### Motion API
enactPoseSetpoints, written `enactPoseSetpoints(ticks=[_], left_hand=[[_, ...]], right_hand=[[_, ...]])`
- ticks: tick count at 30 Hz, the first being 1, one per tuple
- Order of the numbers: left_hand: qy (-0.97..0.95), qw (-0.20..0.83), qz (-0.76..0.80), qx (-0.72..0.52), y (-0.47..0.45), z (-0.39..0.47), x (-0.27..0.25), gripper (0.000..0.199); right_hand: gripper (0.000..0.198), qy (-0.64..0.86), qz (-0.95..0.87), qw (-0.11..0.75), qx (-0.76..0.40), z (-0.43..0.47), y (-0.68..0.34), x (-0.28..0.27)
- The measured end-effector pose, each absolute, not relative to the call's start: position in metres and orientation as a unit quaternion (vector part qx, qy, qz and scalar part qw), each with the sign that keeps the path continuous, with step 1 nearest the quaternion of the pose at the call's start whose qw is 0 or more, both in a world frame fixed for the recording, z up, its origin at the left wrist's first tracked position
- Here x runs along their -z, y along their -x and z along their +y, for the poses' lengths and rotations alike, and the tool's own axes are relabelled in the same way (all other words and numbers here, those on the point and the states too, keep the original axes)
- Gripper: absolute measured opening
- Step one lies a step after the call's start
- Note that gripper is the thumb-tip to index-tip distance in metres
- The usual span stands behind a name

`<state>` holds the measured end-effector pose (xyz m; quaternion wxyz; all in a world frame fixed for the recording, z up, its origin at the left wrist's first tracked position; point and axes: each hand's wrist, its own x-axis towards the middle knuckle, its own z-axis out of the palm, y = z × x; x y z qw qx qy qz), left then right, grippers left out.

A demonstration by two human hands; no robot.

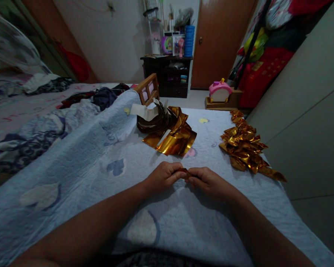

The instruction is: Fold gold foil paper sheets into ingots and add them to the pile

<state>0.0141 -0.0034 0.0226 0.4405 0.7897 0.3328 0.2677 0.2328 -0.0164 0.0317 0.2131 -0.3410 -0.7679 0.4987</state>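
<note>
Close together over the bedspread, my left hand (pixel 164 175) and my right hand (pixel 207 181) both pinch a small piece of gold foil paper (pixel 186 173). Fingers cover most of that piece, so its shape is hard to make out. Just beyond my hands lies a loose stack of gold foil sheets (pixel 178 139), some flat and shiny, beside a dark curled bundle of paper (pixel 153 122) with pale sheets on top. Off to the right sits a heap of folded gold foil pieces (pixel 245 144), pointed and crumpled-looking.
A light blue bedspread (pixel 94 185) with heart patterns lies under everything. Clothes (pixel 105 95) and bedding are piled at left. Past the far edge stand a wooden frame (pixel 149 89), a pink toy (pixel 220 91) and a dark cabinet (pixel 167 74). A pale panel (pixel 308 122) rises at right.
</note>
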Motion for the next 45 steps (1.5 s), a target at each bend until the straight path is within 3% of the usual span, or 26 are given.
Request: enactPoseSetpoints(ticks=[8,20,23,33,45], left_hand=[[-0.777,0.422,0.370,-0.285,-0.010,-0.001,-0.025,0.024],[-0.761,0.446,0.372,-0.289,-0.010,0.002,-0.021,0.026],[-0.754,0.446,0.386,-0.288,-0.011,0.002,-0.019,0.027],[-0.737,0.501,0.366,-0.269,-0.017,-0.005,-0.019,0.034],[-0.732,0.482,0.390,-0.281,-0.012,-0.004,-0.021,0.032]], right_hand=[[0.024,0.414,-0.761,0.196,-0.459,-0.014,-0.234,-0.032],[0.026,0.369,-0.767,0.188,-0.491,-0.012,-0.240,-0.030],[0.017,0.377,-0.749,0.210,-0.502,-0.013,-0.238,-0.029],[0.017,0.404,-0.750,0.249,-0.461,-0.016,-0.228,-0.028],[0.017,0.429,-0.720,0.269,-0.474,-0.016,-0.227,-0.030]])
